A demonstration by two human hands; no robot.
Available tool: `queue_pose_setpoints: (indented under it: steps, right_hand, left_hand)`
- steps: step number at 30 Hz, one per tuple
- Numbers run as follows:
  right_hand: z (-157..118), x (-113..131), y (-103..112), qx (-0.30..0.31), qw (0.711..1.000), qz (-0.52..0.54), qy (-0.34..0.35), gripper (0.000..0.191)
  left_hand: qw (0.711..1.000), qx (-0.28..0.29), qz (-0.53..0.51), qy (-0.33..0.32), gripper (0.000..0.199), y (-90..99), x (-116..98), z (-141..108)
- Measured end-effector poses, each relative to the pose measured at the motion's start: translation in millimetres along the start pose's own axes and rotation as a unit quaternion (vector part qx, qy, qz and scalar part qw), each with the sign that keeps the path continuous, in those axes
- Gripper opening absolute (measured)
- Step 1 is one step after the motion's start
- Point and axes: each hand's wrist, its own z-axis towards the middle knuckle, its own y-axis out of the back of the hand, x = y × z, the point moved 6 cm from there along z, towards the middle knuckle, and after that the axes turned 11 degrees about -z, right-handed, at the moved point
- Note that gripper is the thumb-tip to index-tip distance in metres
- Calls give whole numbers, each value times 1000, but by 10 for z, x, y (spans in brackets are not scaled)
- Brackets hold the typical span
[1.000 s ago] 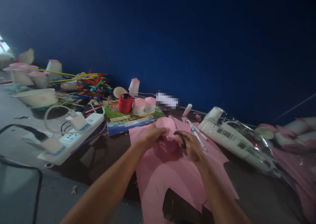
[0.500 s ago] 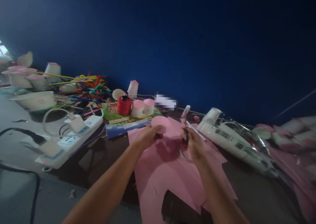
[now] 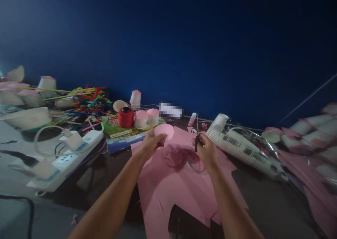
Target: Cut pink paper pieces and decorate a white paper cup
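Between thumb and fingers, my left hand (image 3: 153, 143) pinches a piece of pink paper (image 3: 181, 136) that has a rounded left end. My right hand (image 3: 206, 148) grips a pair of scissors (image 3: 197, 137) with dark handles, its blades pointing up and away from me at the right side of that piece. Below both hands lie larger pink sheets (image 3: 181, 189) with cut edges. A ring-like round rim (image 3: 195, 164) rests on them near my right hand; what it belongs to is unclear. A glue stick (image 3: 192, 120) stands tilted just beyond the scissors.
A sleeve of stacked paper cups (image 3: 237, 149) lies at the right. Left of the paper are a red thread spool (image 3: 125, 117), pink-topped cups (image 3: 140, 119) on a green packet (image 3: 113, 130), and a power strip (image 3: 68, 161) with plugs. Colourful pipe cleaners (image 3: 92, 96) lie behind.
The view has shifted slightly, so the table things sit further left. My right hand with the scissors has come a little away from the pink piece, and the blades now point upward.
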Motion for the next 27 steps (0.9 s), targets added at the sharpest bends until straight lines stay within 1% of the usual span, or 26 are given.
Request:
queue_pose_setpoints:
  steps: [1,3,5,6,8,10,14,16,17,19,21,23,27]
  right_hand:
    - [0,9,2,11,1000,-15,2,38]
    - [-17,58,-17,51,997,-47,16,32]
    - [-53,137,-39,89,993,-73,37,26]
    - [-72,182,-46,99,990,-86,50,23]
    - [-99,257,-40,94,985,-126,71,19]
    - [-103,289,-31,80,982,-155,77,17]
    - [-56,221,-10,78,986,-142,42,16]
    - [-22,179,30,68,989,-131,24,17]
    - [-7,159,54,62,990,-128,14,18]
    - [16,124,95,54,990,-130,-9,19]
    - [27,98,122,50,989,-133,-29,19]
    - [29,87,129,48,989,-132,-40,18]
    - [18,97,93,63,989,-128,-30,18]
  left_hand:
    - [1000,-5,30,-2,37,13,-3,2]
    - [994,-32,101,-14,42,62,-10,17]
    - [984,-56,164,-43,42,107,-34,47]
    - [978,-56,192,-63,41,114,-52,64]
    - [962,-30,250,-105,36,88,-88,91]
    - [944,18,304,-124,36,32,-94,94]
    - [910,132,381,-94,47,-106,-26,4]
    - [876,166,445,-82,48,-164,4,-63]
    - [852,177,486,-77,48,-187,20,-93]
    - [798,195,566,-70,48,-222,54,-140]
    - [757,204,616,-78,47,-249,72,-164]
    - [742,203,631,-101,47,-271,71,-171]
    - [736,187,637,-129,42,-272,86,-159]
